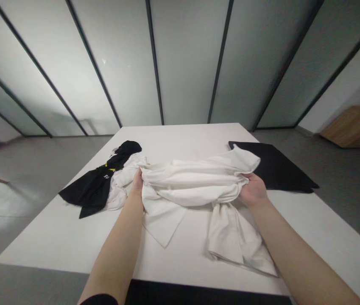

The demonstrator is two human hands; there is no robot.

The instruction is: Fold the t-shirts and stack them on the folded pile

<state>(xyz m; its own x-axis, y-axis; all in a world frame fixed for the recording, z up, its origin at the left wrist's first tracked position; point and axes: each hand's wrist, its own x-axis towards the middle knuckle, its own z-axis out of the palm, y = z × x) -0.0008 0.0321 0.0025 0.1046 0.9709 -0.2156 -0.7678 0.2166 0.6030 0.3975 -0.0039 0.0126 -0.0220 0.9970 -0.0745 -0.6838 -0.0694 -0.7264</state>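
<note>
A white shirt (195, 180) is stretched in loose folds between my two hands, just above the table. My left hand (138, 181) is closed on its left end, with most of the fingers hidden behind the cloth. At the opposite end my right hand (252, 189) grips the bunched fabric. One pointed flap hangs below the left part, and a wide sleeve-like piece droops onto the tabletop below my right hand. The cloth hides parts of both hands' fingers.
The white table (180, 142) carries a heap of clothes on the left: a black garment (92, 184) with yellow and white marks, and a white garment (121, 182). Folded black cloth (281, 167) lies flat at the right. Frosted panels (186, 63) stand behind.
</note>
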